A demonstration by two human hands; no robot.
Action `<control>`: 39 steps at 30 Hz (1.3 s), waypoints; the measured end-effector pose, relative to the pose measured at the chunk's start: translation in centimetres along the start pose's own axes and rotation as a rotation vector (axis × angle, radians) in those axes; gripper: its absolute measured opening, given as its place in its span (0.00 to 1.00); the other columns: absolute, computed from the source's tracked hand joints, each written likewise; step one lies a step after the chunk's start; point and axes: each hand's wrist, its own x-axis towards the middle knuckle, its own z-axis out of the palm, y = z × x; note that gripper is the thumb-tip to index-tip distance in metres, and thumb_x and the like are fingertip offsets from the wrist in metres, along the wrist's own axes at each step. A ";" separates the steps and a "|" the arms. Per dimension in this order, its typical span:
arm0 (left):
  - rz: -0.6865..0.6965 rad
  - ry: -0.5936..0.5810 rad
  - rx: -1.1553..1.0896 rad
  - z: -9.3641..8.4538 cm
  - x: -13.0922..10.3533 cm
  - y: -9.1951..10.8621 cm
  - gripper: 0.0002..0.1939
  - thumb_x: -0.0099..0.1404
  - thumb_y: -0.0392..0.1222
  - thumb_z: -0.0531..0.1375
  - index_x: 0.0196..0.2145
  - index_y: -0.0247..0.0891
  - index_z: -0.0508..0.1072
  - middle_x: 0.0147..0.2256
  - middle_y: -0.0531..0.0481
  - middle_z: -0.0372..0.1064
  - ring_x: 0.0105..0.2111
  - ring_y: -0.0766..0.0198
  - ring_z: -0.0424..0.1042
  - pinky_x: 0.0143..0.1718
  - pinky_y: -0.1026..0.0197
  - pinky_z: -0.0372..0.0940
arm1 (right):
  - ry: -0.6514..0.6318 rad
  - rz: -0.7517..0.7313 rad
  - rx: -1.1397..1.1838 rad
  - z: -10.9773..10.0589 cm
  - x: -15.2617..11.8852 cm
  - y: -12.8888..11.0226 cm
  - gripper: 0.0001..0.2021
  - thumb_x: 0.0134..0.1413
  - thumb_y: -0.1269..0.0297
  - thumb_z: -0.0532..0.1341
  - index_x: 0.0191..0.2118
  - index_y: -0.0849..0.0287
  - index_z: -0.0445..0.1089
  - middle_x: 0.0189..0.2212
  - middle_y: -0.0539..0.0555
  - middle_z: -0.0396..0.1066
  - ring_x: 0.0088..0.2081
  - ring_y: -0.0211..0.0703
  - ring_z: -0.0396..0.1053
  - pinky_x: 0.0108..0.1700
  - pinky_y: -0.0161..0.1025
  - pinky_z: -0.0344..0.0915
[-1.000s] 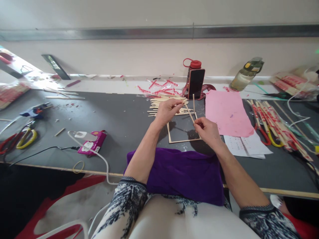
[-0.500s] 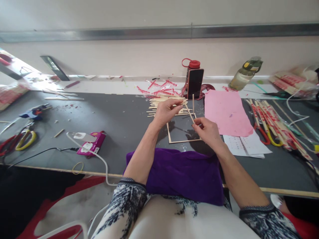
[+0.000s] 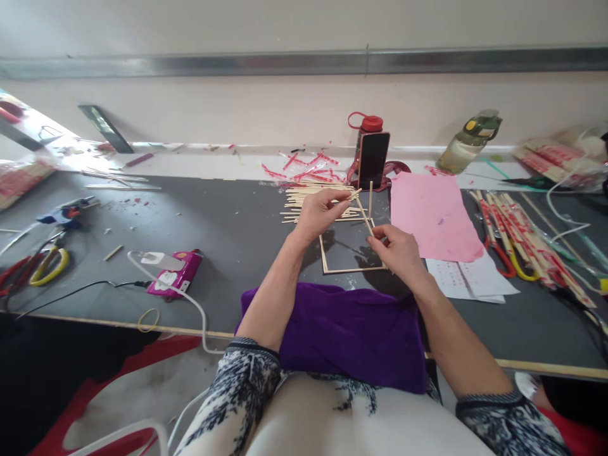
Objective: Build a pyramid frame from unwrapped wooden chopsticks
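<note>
My left hand (image 3: 320, 212) pinches a thin wooden stick near its upper end. Lower down, the fingers of my right hand (image 3: 393, 248) are closed on the same wooden stick (image 3: 363, 212), which slants between the two hands. Beneath them lies a frame of wooden sticks (image 3: 354, 270) on the dark table, its far side partly hidden by my hands. One stick (image 3: 370, 200) stands upright at the frame's far right corner. Behind my left hand is a pile of loose sticks (image 3: 297, 204).
A phone (image 3: 373, 161) leans on a red-capped bottle (image 3: 372, 122). Pink paper (image 3: 432, 215) and stick bundles (image 3: 527, 234) lie right. At left are a purple box (image 3: 183, 275) and pliers (image 3: 50, 267). Purple cloth (image 3: 351, 332) lies at the near edge.
Both hands hold nearly the same pose. The slanted stick's upper end shows slightly shifted near my left fingertips, and the whole view has moved a little.
</note>
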 end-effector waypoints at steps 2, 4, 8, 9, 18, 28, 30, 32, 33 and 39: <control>0.009 -0.004 -0.004 0.0 0.0 0.0 0.14 0.60 0.45 0.59 0.42 0.38 0.76 0.41 0.47 0.75 0.34 0.68 0.73 0.32 0.67 0.69 | 0.001 -0.002 -0.015 0.0 0.0 0.0 0.10 0.52 0.58 0.59 0.37 0.56 0.73 0.30 0.50 0.74 0.25 0.38 0.67 0.32 0.37 0.60; 0.022 -0.001 -0.006 0.1 0.1 0.1 0.14 0.60 0.45 0.59 0.42 0.38 0.76 0.41 0.47 0.75 0.34 0.68 0.73 0.32 0.67 0.69 | 0.004 -0.001 -0.017 0.1 0.0 0.0 0.10 0.51 0.58 0.60 0.37 0.56 0.73 0.30 0.50 0.74 0.25 0.38 0.66 0.32 0.37 0.60; 0.031 0.019 -0.003 0.0 0.1 0.3 0.15 0.60 0.46 0.59 0.42 0.37 0.76 0.41 0.47 0.74 0.32 0.69 0.72 0.31 0.68 0.68 | 0.007 0.005 0.005 0.0 0.1 0.0 0.11 0.51 0.57 0.60 0.37 0.56 0.73 0.30 0.50 0.74 0.25 0.38 0.66 0.32 0.38 0.61; 0.012 0.032 0.001 -0.2 0.0 0.4 0.15 0.60 0.46 0.58 0.42 0.37 0.76 0.40 0.47 0.74 0.30 0.70 0.72 0.30 0.68 0.68 | 0.013 0.007 0.019 -0.1 0.0 0.0 0.11 0.51 0.57 0.60 0.37 0.57 0.73 0.30 0.51 0.74 0.25 0.39 0.67 0.32 0.38 0.61; -0.385 0.023 0.692 -3.3 -1.7 0.1 0.11 0.57 0.46 0.57 0.25 0.38 0.76 0.26 0.47 0.73 0.30 0.60 0.71 0.31 0.63 0.61 | 0.250 -0.097 0.125 -1.3 -0.6 -0.4 0.10 0.56 0.59 0.57 0.33 0.56 0.74 0.30 0.52 0.75 0.27 0.39 0.68 0.33 0.36 0.63; -0.698 -0.187 0.733 -2.1 -1.9 -3.0 0.24 0.56 0.57 0.53 0.29 0.33 0.77 0.23 0.39 0.72 0.32 0.52 0.72 0.32 0.58 0.63 | 0.176 -0.016 0.167 -0.5 -0.2 1.2 0.10 0.54 0.60 0.57 0.33 0.57 0.74 0.28 0.51 0.75 0.27 0.40 0.69 0.33 0.36 0.63; -0.700 -0.189 0.724 -1.9 -1.8 -3.2 0.25 0.55 0.59 0.53 0.28 0.33 0.77 0.23 0.39 0.72 0.32 0.52 0.72 0.32 0.58 0.63 | 0.160 0.019 0.190 -0.4 -0.1 1.6 0.10 0.54 0.60 0.57 0.33 0.57 0.74 0.28 0.51 0.75 0.27 0.40 0.70 0.33 0.36 0.63; -0.688 -0.190 0.707 -1.7 -1.7 -3.3 0.22 0.54 0.56 0.55 0.27 0.34 0.77 0.22 0.40 0.71 0.31 0.52 0.72 0.32 0.58 0.63 | 0.154 0.038 0.194 -0.3 0.0 1.9 0.10 0.54 0.60 0.57 0.33 0.57 0.74 0.28 0.51 0.75 0.28 0.41 0.70 0.32 0.36 0.64; -0.681 -0.188 0.694 -1.6 -1.7 -3.3 0.19 0.54 0.54 0.56 0.27 0.34 0.77 0.22 0.40 0.71 0.30 0.53 0.72 0.32 0.58 0.63 | 0.153 0.044 0.191 -0.2 0.1 2.1 0.10 0.54 0.60 0.57 0.33 0.57 0.74 0.28 0.51 0.75 0.28 0.41 0.70 0.32 0.36 0.64; -0.684 -0.175 0.599 -1.7 -2.0 -3.3 0.12 0.53 0.45 0.57 0.23 0.37 0.76 0.19 0.43 0.71 0.29 0.55 0.72 0.32 0.59 0.62 | 0.140 0.058 0.165 0.2 0.2 2.6 0.11 0.53 0.60 0.56 0.33 0.57 0.75 0.29 0.52 0.76 0.29 0.42 0.71 0.32 0.37 0.64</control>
